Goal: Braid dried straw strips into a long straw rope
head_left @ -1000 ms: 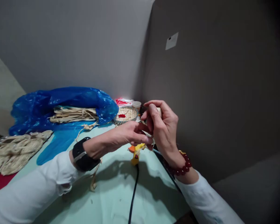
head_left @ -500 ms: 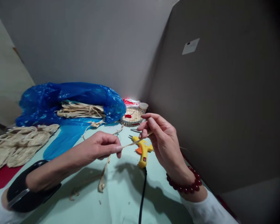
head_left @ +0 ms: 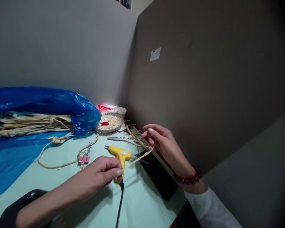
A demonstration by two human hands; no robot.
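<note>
My left hand [head_left: 108, 171] pinches one end of a thin pale raffia strand [head_left: 140, 159] between thumb and forefinger. From there the strand slants up to my right hand [head_left: 161, 139], whose curled fingers are closed on its other end. Just behind my left hand lies a yellow hot glue gun [head_left: 120, 152], its handle partly covered by my fingers. Open scissors [head_left: 122, 138] rest beyond the gun, beside loose raffia strands [head_left: 137, 136] near my right fingertips. To the left, a twisted raffia cord [head_left: 58, 166] runs to a pink binder clip [head_left: 84, 159].
A blue plastic bag [head_left: 52, 98] holding a raffia bundle [head_left: 35, 123] lies at the left. Farther back are a round woven tray [head_left: 114, 122] and a paper cup [head_left: 121, 110]. A black flat object [head_left: 160, 180] lies along the right edge, below a grey partition [head_left: 204, 79].
My hands have moved apart, drawing the strand out between them. The view has swung right, bringing the scissors, binder clip and black flat object into clearer sight.
</note>
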